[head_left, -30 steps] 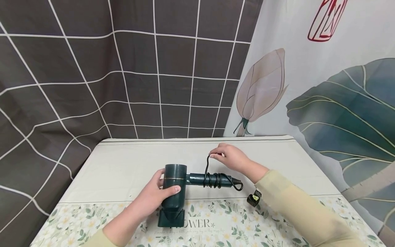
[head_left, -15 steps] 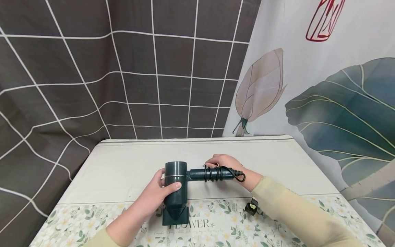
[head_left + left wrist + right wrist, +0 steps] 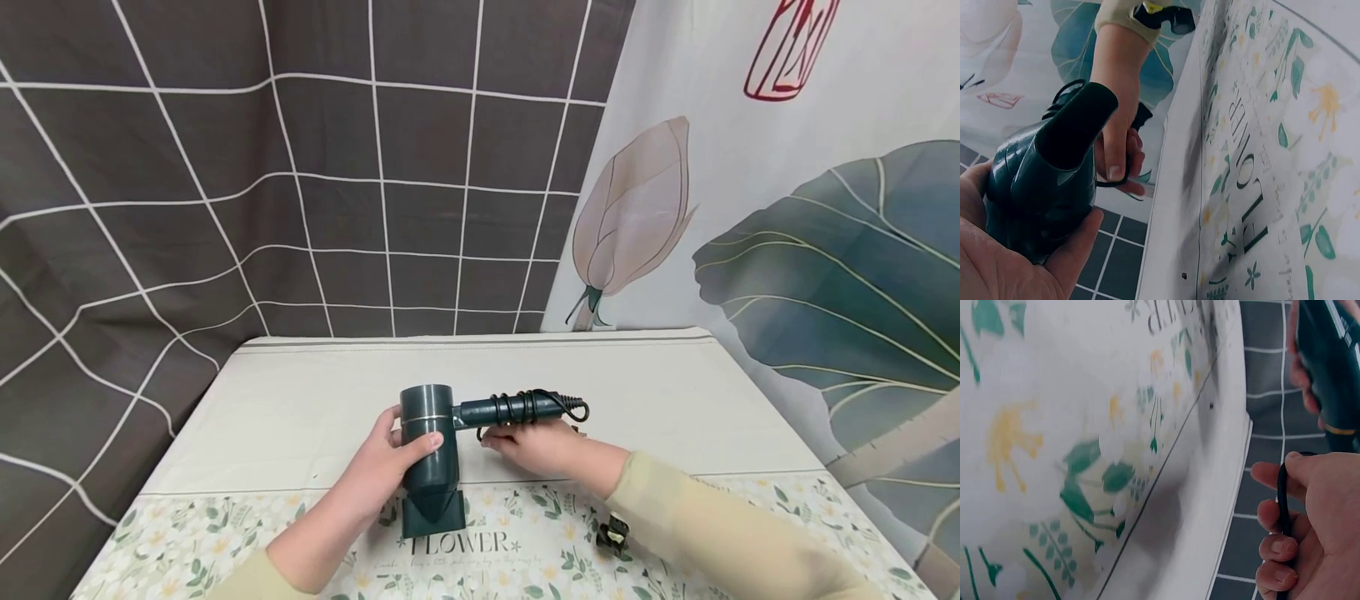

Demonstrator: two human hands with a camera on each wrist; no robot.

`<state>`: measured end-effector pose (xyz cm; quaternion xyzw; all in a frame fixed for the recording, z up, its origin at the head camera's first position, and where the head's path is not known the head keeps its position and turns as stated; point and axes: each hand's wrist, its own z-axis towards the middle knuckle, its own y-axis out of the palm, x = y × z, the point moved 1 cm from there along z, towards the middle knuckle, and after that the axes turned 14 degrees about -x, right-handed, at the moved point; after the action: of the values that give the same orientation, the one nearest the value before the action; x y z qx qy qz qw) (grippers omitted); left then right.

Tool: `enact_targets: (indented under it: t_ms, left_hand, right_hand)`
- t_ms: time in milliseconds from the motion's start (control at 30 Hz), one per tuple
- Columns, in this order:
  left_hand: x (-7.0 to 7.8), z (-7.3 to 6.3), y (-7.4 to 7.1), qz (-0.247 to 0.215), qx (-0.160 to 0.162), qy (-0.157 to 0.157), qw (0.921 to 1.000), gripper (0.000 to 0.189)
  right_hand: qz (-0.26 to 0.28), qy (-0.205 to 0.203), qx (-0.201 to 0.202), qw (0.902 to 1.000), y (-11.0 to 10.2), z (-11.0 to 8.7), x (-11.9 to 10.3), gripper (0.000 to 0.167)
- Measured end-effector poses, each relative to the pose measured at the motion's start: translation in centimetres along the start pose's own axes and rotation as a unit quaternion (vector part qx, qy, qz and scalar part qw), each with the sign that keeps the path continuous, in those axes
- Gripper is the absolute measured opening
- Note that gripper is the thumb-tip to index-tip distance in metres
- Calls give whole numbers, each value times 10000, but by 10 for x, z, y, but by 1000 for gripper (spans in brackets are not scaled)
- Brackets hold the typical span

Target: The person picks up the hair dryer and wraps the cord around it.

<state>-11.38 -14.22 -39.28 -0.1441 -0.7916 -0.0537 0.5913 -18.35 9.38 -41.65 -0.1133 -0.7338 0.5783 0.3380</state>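
A dark green hair dryer (image 3: 429,454) is held above the table by my left hand (image 3: 386,458), thumb across the front of its barrel and fingers behind. Its flat nozzle (image 3: 1075,128) points down toward me in the head view. The handle (image 3: 480,411) extends right, with black cord (image 3: 517,406) wound around it in several loops. Just under the handle, my right hand (image 3: 536,447) pinches the cord between thumb and fingers. In the right wrist view the cord (image 3: 1282,497) runs down through that hand's curled fingers.
The table bears a white cloth (image 3: 322,400) and a floral mat (image 3: 225,533) printed FLOWER. A dark gridded curtain (image 3: 337,208) and a lotus-print curtain (image 3: 750,208) hang behind. A small black camera mount (image 3: 613,533) shows beside the right sleeve (image 3: 697,517).
My right hand has carried the cord from above the handle, behind it, and down to below it. The hair dryer has risen slightly in view, still in my left hand.
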Motion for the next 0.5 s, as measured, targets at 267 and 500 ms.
enact_targets:
  t_ms: [267,500]
  left_hand:
    - [-2,4,-3,122,190,-61,9997,103]
    - [-3,8,-8,354,275,8,9990,102]
  right_hand:
    - [3094,32,-213,9507,-5,-1,-9,22]
    - [2841,-169,-15,9586,-17,-9,-12,23]
